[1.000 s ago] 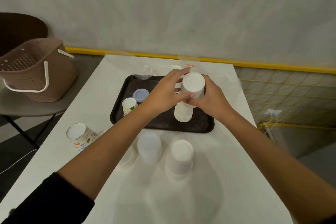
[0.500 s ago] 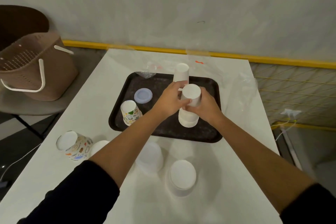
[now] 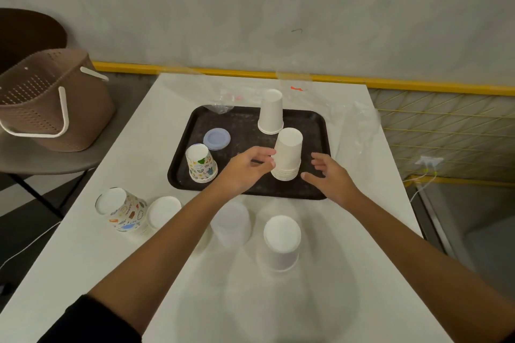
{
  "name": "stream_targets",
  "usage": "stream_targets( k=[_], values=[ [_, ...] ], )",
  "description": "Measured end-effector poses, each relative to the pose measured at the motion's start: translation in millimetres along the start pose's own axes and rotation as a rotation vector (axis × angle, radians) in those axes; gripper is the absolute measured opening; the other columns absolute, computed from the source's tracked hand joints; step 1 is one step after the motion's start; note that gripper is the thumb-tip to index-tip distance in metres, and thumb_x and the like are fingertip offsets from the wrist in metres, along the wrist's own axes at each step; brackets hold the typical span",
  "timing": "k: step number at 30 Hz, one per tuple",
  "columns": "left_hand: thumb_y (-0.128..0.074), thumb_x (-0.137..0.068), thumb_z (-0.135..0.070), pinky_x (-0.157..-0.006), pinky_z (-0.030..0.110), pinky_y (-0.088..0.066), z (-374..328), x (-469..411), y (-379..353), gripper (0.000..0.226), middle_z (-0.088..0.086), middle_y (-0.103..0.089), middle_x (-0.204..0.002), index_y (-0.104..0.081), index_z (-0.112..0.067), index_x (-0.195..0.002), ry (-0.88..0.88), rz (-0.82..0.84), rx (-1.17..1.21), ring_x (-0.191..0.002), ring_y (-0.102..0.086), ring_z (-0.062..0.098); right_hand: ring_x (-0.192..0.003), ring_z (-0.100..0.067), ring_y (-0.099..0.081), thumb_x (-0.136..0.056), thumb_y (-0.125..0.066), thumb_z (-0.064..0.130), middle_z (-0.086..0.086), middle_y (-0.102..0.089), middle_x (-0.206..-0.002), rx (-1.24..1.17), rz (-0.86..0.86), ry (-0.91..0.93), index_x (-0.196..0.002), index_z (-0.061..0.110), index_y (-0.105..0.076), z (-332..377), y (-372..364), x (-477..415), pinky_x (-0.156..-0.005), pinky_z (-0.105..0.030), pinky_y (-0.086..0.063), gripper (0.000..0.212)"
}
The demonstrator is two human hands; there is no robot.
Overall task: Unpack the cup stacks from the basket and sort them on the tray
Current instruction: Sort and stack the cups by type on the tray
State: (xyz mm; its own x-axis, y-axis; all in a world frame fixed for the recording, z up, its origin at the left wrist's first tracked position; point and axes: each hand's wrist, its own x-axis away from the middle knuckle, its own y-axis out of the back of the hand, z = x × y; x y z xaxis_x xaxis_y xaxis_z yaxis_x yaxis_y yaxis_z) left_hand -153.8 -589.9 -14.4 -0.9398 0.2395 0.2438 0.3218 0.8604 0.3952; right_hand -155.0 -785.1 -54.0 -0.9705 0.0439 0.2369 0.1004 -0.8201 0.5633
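Left hand (image 3: 248,168) is loosely bent and holds nothing, its fingertips touching the side of the white cup stack (image 3: 288,153), which stands upside down on the dark tray (image 3: 250,122); right hand (image 3: 330,175) is spread and empty just beside the stack, apart from it; the brown basket (image 3: 50,100) sits on a chair (image 3: 55,159) left of the tabletop (image 3: 250,301)

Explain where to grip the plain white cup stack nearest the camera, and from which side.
The white cup stack stands upside down on the table, base up, and widens downward, so a high grip might slip. Grip round the side wall, low near the rims, probably from the right, since a translucent stack stands close on its left.
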Motion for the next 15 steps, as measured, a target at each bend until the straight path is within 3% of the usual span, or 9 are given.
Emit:
stream_targets(
  k=[4, 9, 15],
  values=[
    [-0.055, -0.091, -0.025, -0.094, 0.026, -0.044, 13, 37, 0, 0.015, -0.007, -0.063, -0.104, -0.059, -0.035, -0.101, -0.036, 0.023, 0.017, -0.103, -0.059, 0.012, -0.121, -0.021, -0.05, -0.086, -0.063, 0.015, -0.007, -0.054, -0.13, -0.037, 0.026, 0.019, -0.131, 0.013, -0.047, -2, 0, 41, -0.101, -0.027, -0.037, 0.048],
    [-0.062, -0.086, -0.031, -0.092, 0.019, -0.042, 23, 82, -1, 0.02, -0.015, -0.064, -0.107, -0.061, -0.035, -0.105, -0.06, 0.066, 0.101, -0.103, -0.058, 0.002, -0.116, -0.018, -0.052, -0.086, -0.061, 0.004, -0.004, -0.056, -0.124, -0.031, 0.039, 0.073, -0.124, 0.012, -0.053, -7, -4, 82, -0.096, -0.019, -0.036, 0.04],
    [-0.075, -0.072, -0.029, -0.105, 0.03, -0.039, 34, 109, -8, 0.053, -0.011, -0.052, -0.129, -0.052, -0.032, -0.12, -0.062, 0.156, 0.044, -0.119, -0.05, 0.008, -0.125, -0.015, -0.04, -0.075, -0.074, 0.011, 0.003, -0.041, -0.136, 0.041, 0.286, 0.016, -0.135, 0.022, -0.036, -11, -14, 114, -0.094, -0.021, -0.035, 0.072]
  ],
)
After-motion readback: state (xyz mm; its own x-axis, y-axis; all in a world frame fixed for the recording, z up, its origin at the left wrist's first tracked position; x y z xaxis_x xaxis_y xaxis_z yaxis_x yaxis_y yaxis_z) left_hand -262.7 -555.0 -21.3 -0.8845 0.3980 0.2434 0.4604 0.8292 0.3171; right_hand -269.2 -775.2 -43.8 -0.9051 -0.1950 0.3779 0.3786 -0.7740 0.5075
